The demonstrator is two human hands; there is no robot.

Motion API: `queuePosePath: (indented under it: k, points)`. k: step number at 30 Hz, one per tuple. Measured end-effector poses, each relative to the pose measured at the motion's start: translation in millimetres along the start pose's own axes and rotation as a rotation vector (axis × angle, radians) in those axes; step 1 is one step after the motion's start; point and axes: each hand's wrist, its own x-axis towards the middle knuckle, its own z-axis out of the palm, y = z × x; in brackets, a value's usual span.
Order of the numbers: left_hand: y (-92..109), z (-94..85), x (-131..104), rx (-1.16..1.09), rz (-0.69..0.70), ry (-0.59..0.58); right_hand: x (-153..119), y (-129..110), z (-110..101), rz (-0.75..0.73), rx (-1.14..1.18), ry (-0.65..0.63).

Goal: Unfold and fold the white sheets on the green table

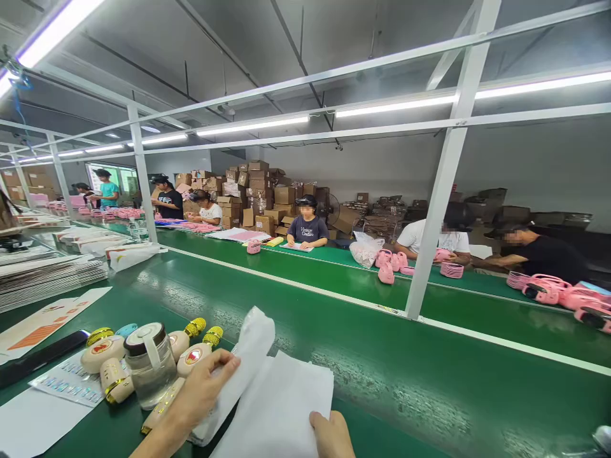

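My left hand [203, 391] pinches a white paper bag [243, 362] that stands up from the green bench. My right hand [331, 436] presses its fingertips on a stack of white paper sheets [281, 407] at the bottom edge. Just left of my left hand lie several cream toy watches with gold bands [188, 356] and a clear glass jar [150, 366] with a white lid.
A sticker sheet [71, 381], a black phone [41, 356] and printed cards [42, 321] lie at left, with stacked flat cartons [48, 277] behind. White frame posts [442, 191] divide the green conveyor belt [382, 356]. Several seated workers handle pink items [548, 289] across it. Cardboard boxes [258, 191] fill the back.
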Motion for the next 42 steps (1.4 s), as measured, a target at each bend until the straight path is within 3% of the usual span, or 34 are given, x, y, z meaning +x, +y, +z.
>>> queuePosePath:
  k: [5, 9, 14, 17, 23, 27, 31, 34, 38, 42]
  points:
    - [6.0, -11.2, 4.0, -0.109, 0.007, 0.144, 2.5, -1.5, 21.0, -0.006, -0.108, 0.044]
    - [2.7, 1.2, -0.7, -0.121, 0.087, 0.034, -9.4, -7.2, 28.0, -0.059, -0.246, 0.105]
    - [-1.5, 17.4, -6.8, -0.145, 0.099, -0.084, -18.2, 1.9, 29.4, -0.539, -0.71, 0.383]
    - [-0.5, 21.3, -7.6, -0.15, 0.108, -0.073, -10.8, 14.7, 37.8, -0.722, -0.857, 0.227]
    - [-7.3, 25.5, -4.8, -0.105, 0.131, -0.044, 8.5, 19.1, 74.0, -0.893, -0.794, -0.04]
    - [-10.9, 16.5, 4.4, -0.115, 0.142, 0.012, 22.5, 8.1, 87.5, -0.902, -0.797, -0.136]
    - [-4.1, -2.0, 15.9, -0.095, 0.153, 0.036, 29.0, 1.8, 92.4, -0.832, -0.764, -0.101]
    - [2.8, -6.6, 16.8, -0.002, 0.191, -0.017, 27.7, 7.6, 100.8, -0.805, -0.68, -0.039]
    - [-1.7, 18.4, 4.5, 0.194, 0.337, -0.239, 32.1, 21.3, 108.3, -0.921, -0.412, 0.09]
    - [-29.7, 59.0, -10.7, 0.257, 0.562, -0.391, 46.6, 28.1, 90.6, -0.98, -0.225, 0.217]
